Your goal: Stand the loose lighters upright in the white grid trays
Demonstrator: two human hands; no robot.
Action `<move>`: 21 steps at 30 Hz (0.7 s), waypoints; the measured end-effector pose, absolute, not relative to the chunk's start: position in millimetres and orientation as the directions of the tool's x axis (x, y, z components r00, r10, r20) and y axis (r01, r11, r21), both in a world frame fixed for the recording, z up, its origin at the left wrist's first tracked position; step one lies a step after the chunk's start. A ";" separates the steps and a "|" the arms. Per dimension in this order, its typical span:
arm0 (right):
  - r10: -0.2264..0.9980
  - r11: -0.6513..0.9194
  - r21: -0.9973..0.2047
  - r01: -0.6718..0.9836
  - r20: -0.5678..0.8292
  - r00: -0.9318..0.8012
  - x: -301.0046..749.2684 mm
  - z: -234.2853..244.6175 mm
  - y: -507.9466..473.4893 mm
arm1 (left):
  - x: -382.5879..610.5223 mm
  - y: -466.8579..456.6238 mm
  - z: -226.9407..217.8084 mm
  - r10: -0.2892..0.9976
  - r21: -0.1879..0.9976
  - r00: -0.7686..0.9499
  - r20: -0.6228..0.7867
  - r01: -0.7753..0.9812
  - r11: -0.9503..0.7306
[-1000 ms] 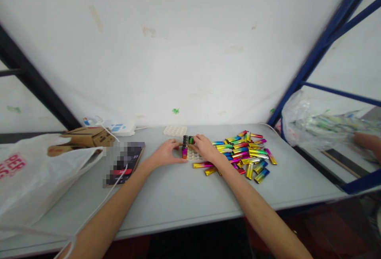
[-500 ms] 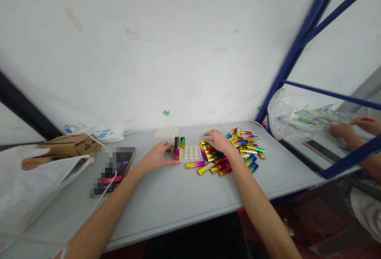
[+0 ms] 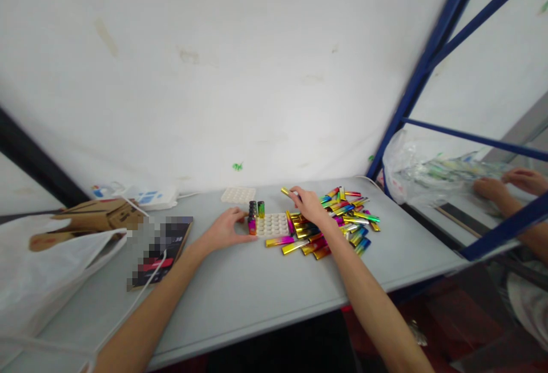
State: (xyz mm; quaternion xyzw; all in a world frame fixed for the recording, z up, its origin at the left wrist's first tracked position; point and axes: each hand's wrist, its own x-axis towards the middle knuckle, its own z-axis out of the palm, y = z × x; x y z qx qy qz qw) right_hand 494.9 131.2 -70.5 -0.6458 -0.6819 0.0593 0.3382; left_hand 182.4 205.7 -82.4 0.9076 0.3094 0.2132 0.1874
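Observation:
A white tray [image 3: 273, 225] with rows of round hollows lies flat on the table. Along its left side stands a row of shiny upright tubes [image 3: 252, 225] with dark tops, and a green-yellow one [image 3: 261, 209] is beside them. My left hand [image 3: 226, 228] curves about the tray's left edge, thumb and fingers apart; whether it touches the tray I cannot tell. Between the fingertips of my right hand [image 3: 309, 204] is a shiny gold tube [image 3: 285, 191], held above the tray's far right corner. Beneath that hand spreads a loose pile of metallic multicoloured tubes [image 3: 317, 243].
Behind the tray lies a second white tray [image 3: 238, 195]. To the left are a dark phone-like device [image 3: 169, 253] with a cable, a cardboard box [image 3: 105, 215] and a white bag [image 3: 55, 270]. Past the blue frame [image 3: 422, 87], another person's hands [image 3: 509, 184] are beside a clear plastic bag [image 3: 398, 161].
My right hand has lifted a gold tube from the pile and moved slightly left with it. My left hand stays beside the tray.

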 end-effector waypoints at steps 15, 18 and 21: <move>0.927 0.275 -0.867 0.415 0.353 0.123 462.6 -70.9 132.7 | 181.6 207.0 -86.6 0.636 0.463 0.723 0.269 0.482 -0.744; 0.905 0.278 -0.850 0.448 0.388 0.175 455.3 -70.0 130.9 | 181.3 206.7 -86.1 0.632 0.461 0.724 0.276 0.478 -0.748; 0.870 0.282 -0.807 0.519 0.443 0.218 445.5 -68.8 128.6 | 181.0 206.3 -85.8 0.626 0.453 0.729 0.279 0.474 -0.755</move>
